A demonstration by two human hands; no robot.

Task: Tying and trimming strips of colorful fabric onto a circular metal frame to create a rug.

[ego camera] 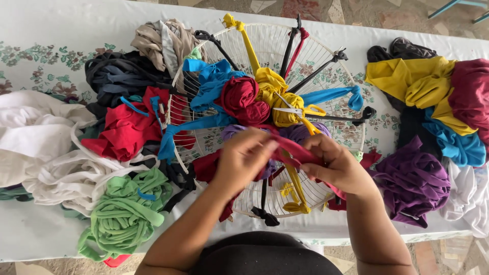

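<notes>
My left hand [243,157] and my right hand [337,166] both pinch a dark red fabric strip [294,148] stretched between them, just above a round white wire grille [265,46]. Strips of yellow, blue, black and red cloth are knotted around the grille's rim and run to its middle. There a red fabric ball [244,101] and a yellow fabric bundle [277,97] lie. Yellow-handled scissors [300,112] rest on the grille just beyond my right hand.
A green coil of fabric strips [127,211] lies near the table's front left. White cloth [35,137], red cloth [122,130] and dark cloth are heaped at left. Purple [412,181], yellow [415,79], blue and maroon cloth pile up at right on the floral tablecloth [46,56].
</notes>
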